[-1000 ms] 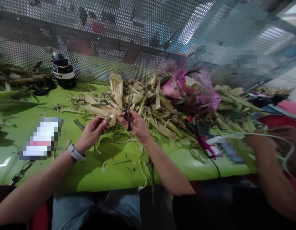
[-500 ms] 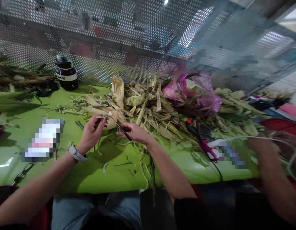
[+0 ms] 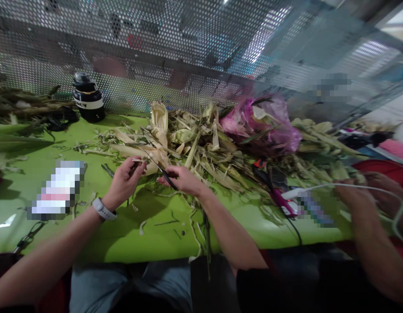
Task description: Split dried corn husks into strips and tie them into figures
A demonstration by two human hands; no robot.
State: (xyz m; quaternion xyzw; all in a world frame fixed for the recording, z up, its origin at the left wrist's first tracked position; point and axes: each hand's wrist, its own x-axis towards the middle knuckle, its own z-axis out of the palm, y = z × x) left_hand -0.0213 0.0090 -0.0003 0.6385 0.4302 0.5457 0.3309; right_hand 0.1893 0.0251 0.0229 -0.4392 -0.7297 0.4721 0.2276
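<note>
My left hand [image 3: 126,174], with a pale watch band on its wrist, is closed in a pinch on a small pale strip of corn husk [image 3: 138,160]. To its right, my right hand [image 3: 182,177] is closed around a slim black tool [image 3: 169,177]. Two thin prongs of the tool slant up and left, over dry corn husks [image 3: 159,126]; its exact kind is hard to make out. Both hands are just above the front of the husk heap, a short gap between them.
A black bottle [image 3: 87,102] stands by the perforated metal screen [image 3: 188,56]. Husks spill from a pink plastic bag [image 3: 263,126]. On the green table [image 3: 123,243] lie a phone [image 3: 56,191] at left and a magenta-and-black tool [image 3: 276,193]. Another person's hands [image 3: 361,195] are at right.
Almost nothing differs. The view has shifted very slightly, and both hands keep their grips in nearly the same spot. The other person's hands at right have moved a little.
</note>
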